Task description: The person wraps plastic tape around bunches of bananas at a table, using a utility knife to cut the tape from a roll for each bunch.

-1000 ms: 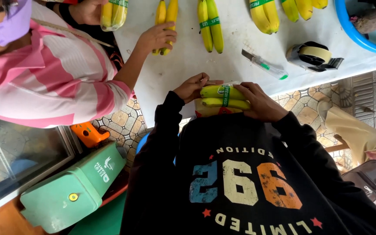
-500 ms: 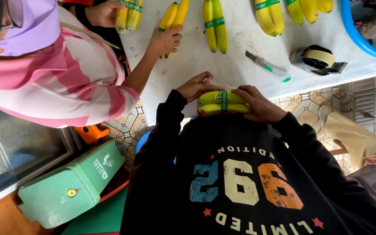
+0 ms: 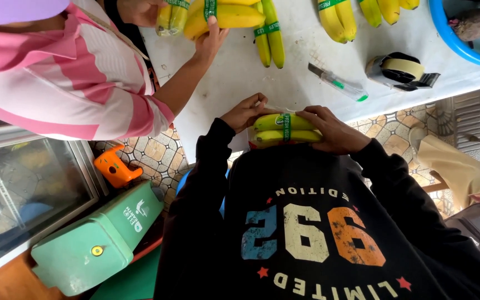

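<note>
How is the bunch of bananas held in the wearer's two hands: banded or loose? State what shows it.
Banded. A green band wraps across the middle of the banana bunch, which lies sideways at the table's edge, with the left hand and right hand gripping its ends.

**Both hands drawn in close at the chest**

The left hand (image 3: 245, 113) sits with fingers curled and knuckles up, its black-sleeved forearm bent inward. The right hand (image 3: 334, 130) mirrors it, palm down and fingers curved, elbow out wide, both wrists near the torso.
</note>
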